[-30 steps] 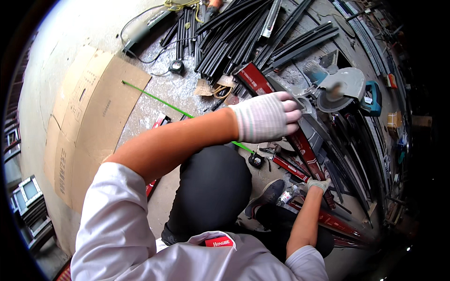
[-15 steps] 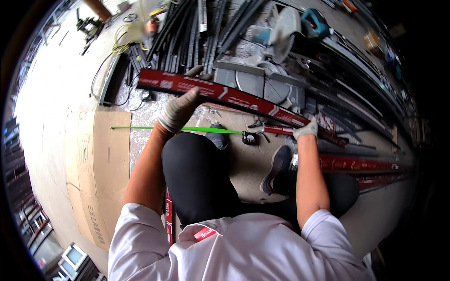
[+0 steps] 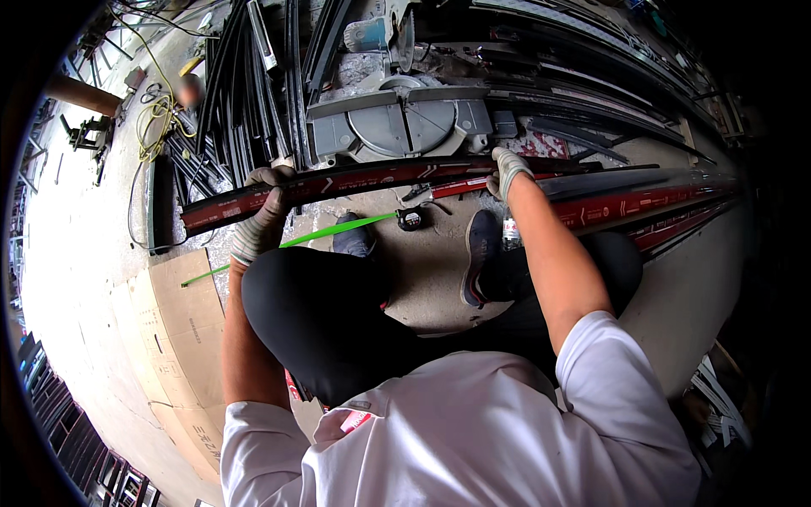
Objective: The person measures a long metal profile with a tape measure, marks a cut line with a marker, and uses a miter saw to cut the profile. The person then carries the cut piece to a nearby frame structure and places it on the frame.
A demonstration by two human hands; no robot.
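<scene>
I'm lining up the bar (image 3: pixel 355 179) at the saw (image 3: pixel 405 127) base on the floor (image 3: pixel 76 253), left hand (image 3: pixel 258 228) and right hand (image 3: pixel 507 169) clamped on it, well apart. Next it needs seating square against the saw's fence, I judge.

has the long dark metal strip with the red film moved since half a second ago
Cannot tell for sure: the head camera itself swung. The long dark metal strip with red film still lies in front of the grey mitre saw base, gripped by both gloved hands.
</scene>
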